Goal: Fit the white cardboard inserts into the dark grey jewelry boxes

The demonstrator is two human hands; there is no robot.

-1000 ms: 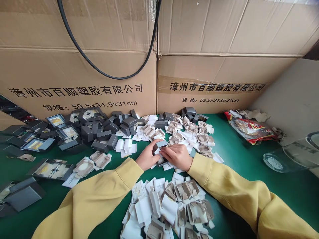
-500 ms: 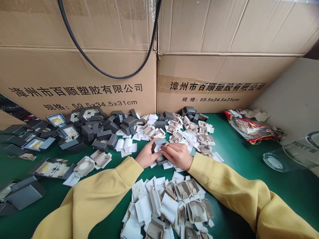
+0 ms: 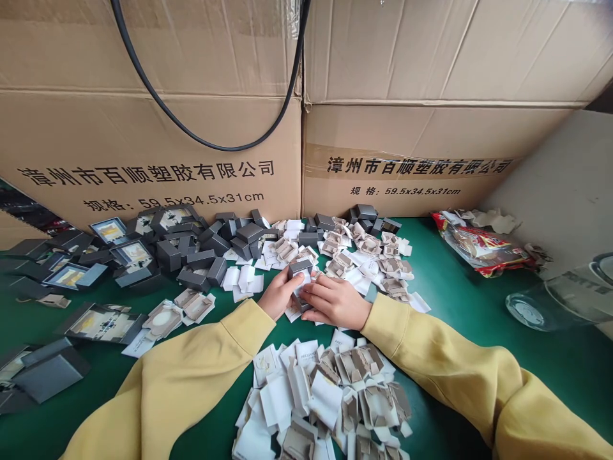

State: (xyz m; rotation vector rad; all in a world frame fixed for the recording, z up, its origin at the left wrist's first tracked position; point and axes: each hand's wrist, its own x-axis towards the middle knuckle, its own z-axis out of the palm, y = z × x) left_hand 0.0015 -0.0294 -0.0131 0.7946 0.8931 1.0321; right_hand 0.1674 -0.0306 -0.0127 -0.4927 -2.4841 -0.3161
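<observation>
Left grip (image 3: 278, 295) on box (image 3: 301, 267), carton (image 3: 143, 142) “规格”

Grey box (image 3: 301, 264) partly covered by fingers (image 3: 320, 292), clear container (image 3: 558, 299) cut off at right, cable (image 3: 230, 149) cropped at top

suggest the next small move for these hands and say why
Perhaps the right hand should press gently on the white piece while the left hand steadies the dark box: white shows between the box's dark parts, and the right hand's fingers lie against the box.
</observation>
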